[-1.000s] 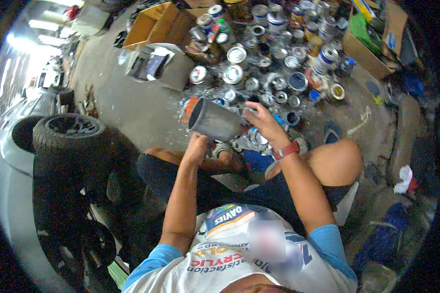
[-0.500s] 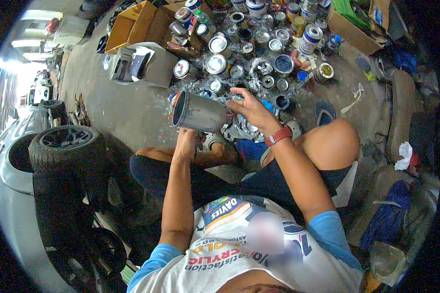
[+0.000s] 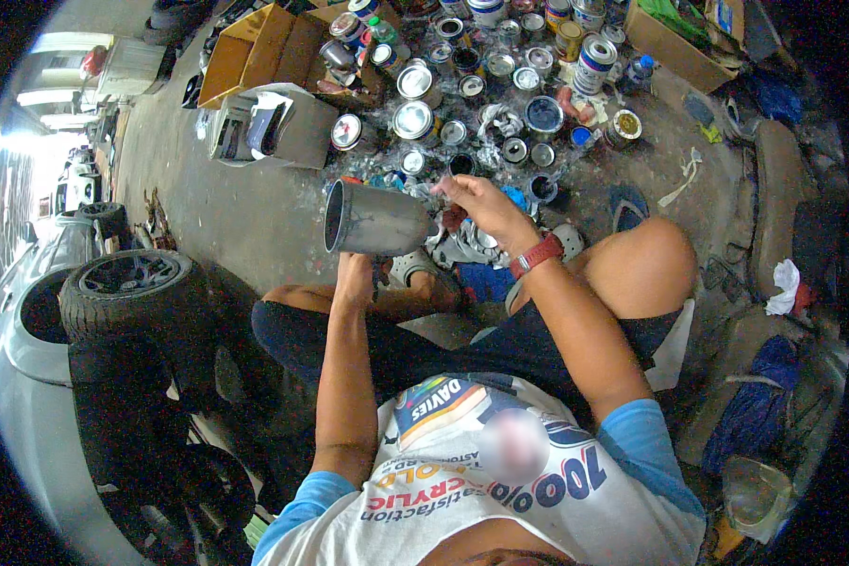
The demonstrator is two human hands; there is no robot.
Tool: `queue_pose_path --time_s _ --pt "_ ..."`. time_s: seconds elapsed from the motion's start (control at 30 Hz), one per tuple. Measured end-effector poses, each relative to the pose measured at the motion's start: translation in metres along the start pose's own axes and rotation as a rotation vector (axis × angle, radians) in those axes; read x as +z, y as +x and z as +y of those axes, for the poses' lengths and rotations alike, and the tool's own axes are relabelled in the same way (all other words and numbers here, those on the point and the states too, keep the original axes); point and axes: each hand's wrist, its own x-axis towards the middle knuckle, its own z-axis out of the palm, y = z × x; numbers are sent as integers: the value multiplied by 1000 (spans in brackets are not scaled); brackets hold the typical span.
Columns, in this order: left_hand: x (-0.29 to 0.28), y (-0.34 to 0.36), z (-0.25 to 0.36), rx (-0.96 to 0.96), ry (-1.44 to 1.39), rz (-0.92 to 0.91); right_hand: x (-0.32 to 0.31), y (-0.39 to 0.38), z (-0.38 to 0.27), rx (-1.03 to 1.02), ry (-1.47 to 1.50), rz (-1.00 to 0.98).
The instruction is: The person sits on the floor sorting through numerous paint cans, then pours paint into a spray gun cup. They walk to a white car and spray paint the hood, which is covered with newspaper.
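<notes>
My left hand [image 3: 355,274] is closed beneath a tilted grey cylindrical cup [image 3: 382,220], holding it with the dark opening facing left; exactly what part it grips is hidden. My right hand [image 3: 486,209] is beside the cup's right end, fingertips blurred, so whether they hold anything is unclear. A dark red crumpled item [image 3: 455,219] lies below those fingers. Behind are many paint cans [image 3: 412,119], some lidded, some open, among crumpled rags and spatters on the floor.
Cardboard boxes [image 3: 241,52] stand upper left, another box [image 3: 679,52] upper right. Loose wheels and tyres [image 3: 127,281] are beside a silver car [image 3: 28,368] at left. A sandal [image 3: 626,209], white paper [image 3: 785,288] and blue cloth [image 3: 755,396] lie at right. My crossed legs frame the work.
The cup has shifted left in the view and turned more level, its opening now facing left. My right hand has moved up and left, its fingers drawing in beside the cup's end.
</notes>
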Motion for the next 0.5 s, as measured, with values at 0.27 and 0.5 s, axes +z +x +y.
queue_pose_path --time_s 0.27,0.5 --pt "-12 -2 -14 171 174 -24 -10 -4 -8 97 -66 13" --pt "-17 2 -21 244 161 -176 -15 -2 0 155 -25 11"
